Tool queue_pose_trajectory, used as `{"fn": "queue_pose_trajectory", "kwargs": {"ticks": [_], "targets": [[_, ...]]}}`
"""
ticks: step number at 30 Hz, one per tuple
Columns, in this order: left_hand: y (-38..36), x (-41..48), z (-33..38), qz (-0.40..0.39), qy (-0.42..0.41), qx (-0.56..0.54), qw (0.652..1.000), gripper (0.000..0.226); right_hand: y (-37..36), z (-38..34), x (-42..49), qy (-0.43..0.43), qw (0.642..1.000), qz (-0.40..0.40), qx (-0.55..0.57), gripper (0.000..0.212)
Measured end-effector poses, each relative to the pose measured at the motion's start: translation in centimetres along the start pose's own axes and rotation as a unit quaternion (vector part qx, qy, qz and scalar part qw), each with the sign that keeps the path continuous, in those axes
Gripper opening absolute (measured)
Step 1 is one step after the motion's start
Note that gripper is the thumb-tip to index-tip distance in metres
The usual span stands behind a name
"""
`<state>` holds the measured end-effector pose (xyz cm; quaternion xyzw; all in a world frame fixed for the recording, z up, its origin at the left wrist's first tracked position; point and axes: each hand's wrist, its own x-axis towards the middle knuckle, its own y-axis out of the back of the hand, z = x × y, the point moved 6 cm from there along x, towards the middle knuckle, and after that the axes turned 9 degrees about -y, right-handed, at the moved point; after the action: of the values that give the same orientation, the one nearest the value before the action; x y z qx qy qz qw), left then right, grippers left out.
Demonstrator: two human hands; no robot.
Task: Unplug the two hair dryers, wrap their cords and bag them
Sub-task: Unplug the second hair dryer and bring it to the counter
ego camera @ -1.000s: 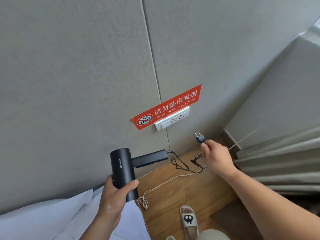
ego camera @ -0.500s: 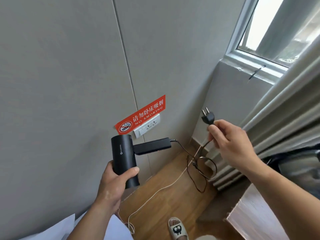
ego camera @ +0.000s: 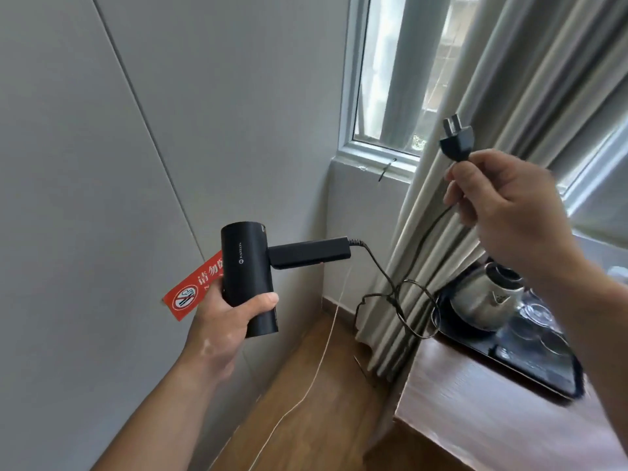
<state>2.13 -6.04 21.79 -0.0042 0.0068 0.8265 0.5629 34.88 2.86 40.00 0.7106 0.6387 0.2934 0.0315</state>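
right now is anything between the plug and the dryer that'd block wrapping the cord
Nothing visible does. The cord hangs free between the plug and the hair dryer, though its tangled loop dangles by the edge of the black tray.

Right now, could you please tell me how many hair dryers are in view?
1. The black hair dryer is gripped by the left hand, while the right hand holds its cord just below the plug. A second dryer may be out of view.

Head-worn view, forward-down, near raised hands
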Motion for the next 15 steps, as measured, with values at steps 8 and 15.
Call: {"fn": "queue_pose_trajectory", "kwargs": {"ticks": [8,15], "targets": [[-10.0,-0.7,3.1,-0.102,-0.031,-0.028,0.994,0.078,9.9,2.2,-1.8,-0.016,0.996,0.075,-0.04,0.024],[-21.2,-1.6,4.3,-0.176,-0.011,-0.069,0.982,0.084,21.6,4.0,-3.9,-0.021,0.988,0.148,-0.046,0.022]]}}
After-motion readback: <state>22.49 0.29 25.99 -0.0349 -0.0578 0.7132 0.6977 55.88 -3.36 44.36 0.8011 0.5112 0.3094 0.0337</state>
